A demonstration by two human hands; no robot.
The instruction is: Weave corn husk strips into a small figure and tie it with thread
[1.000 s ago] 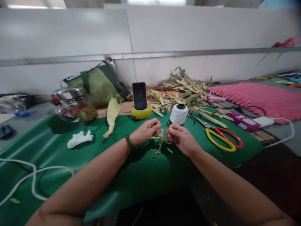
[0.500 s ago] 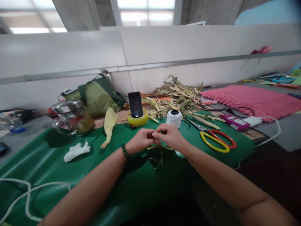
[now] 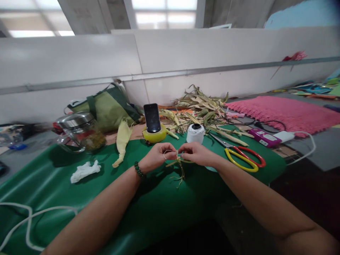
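My left hand (image 3: 160, 156), with a green bead bracelet at the wrist, pinches a white thread (image 3: 167, 152) that loops over its fingers. Close beside it, my right hand (image 3: 195, 153) has its thumb and forefinger pressed together at the thread, its fingertips almost touching the left ones. Just below the fingertips hangs a small figure of twisted corn husk (image 3: 181, 170), with side strips like arms and frayed ends. Whether a finger also grips the figure is hidden. A cone of white thread (image 3: 196, 134) stands behind my right hand.
Scissors (image 3: 241, 156) with red and yellow handles lie at the right. A phone (image 3: 152, 118) leans on a yellow tape roll (image 3: 154, 135). Behind are corn husks (image 3: 202, 102); leftward, a husk piece (image 3: 123, 141), crumpled tissue (image 3: 85, 171), a glass jug (image 3: 79, 131) and a white cable (image 3: 30, 219).
My hands came together over the husk figure, then parted slightly, and a thread loop now shows at the left fingers. The head view tilted up and shifted slightly.
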